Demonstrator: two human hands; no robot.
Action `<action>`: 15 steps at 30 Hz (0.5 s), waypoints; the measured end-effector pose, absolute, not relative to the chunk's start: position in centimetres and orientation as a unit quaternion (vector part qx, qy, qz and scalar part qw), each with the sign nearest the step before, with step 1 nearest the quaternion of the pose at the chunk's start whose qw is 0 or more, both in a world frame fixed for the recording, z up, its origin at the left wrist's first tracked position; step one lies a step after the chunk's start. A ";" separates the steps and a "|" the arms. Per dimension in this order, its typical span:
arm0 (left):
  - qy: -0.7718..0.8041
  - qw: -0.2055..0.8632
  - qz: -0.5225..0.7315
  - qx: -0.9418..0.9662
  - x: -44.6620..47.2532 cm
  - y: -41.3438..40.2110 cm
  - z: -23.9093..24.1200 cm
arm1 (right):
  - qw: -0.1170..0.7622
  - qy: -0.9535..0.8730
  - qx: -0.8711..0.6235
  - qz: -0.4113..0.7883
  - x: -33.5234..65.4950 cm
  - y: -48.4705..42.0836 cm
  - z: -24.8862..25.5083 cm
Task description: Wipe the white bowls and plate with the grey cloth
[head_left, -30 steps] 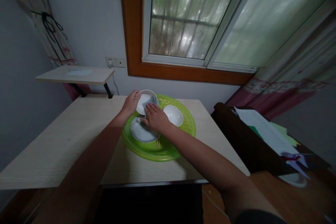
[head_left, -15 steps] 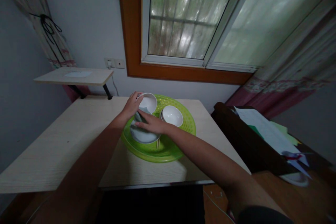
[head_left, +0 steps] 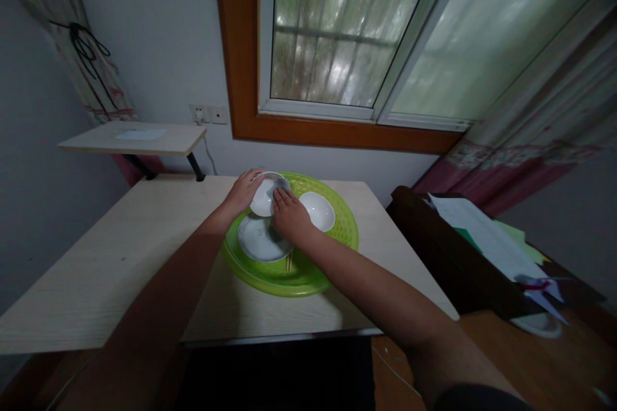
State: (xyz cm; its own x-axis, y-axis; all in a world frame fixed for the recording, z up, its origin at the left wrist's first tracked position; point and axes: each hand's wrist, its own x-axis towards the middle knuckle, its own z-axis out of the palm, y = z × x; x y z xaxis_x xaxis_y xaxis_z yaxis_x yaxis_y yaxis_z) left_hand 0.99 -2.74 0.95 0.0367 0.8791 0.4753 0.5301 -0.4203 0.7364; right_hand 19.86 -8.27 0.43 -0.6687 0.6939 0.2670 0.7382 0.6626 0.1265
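Note:
My left hand (head_left: 244,191) grips the left rim of a white bowl (head_left: 263,200), which is tilted toward me over the green basket. Against the right inner side of that bowl, my right hand (head_left: 292,215) presses a greyish cloth (head_left: 282,183) with fingers close together. Just below lies a white plate (head_left: 263,241). A second white bowl (head_left: 319,210) sits to the right, partly behind my right wrist. Chopsticks (head_left: 289,262) poke out beside the plate. Everything is on or over a round green plastic basket (head_left: 284,289).
The basket rests on a pale wooden table (head_left: 144,257). A small raised shelf (head_left: 130,139) stands at the back left, holding a paper. To the right, a dark brown piece of furniture (head_left: 448,257) carries papers (head_left: 482,225). A window (head_left: 337,32) is behind the table.
My right hand has moved with the cloth from the bowl's lower left side to its right inner side, uncovering more of the plate. My left hand keeps its grip on the rim.

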 end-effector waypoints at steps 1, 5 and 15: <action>0.505 0.183 0.478 0.695 1.0 -2.7 0.9 | 0.095 -0.911 -0.387 -0.104 19.7 -8.5 0.4; 0.499 0.172 0.483 0.699 0.8 -2.8 0.9 | 0.102 -0.939 -0.329 0.007 19.1 -9.2 0.7; 0.496 0.155 0.486 0.702 0.7 -3.1 1.2 | 0.171 -0.921 -0.284 0.203 19.2 -8.4 1.7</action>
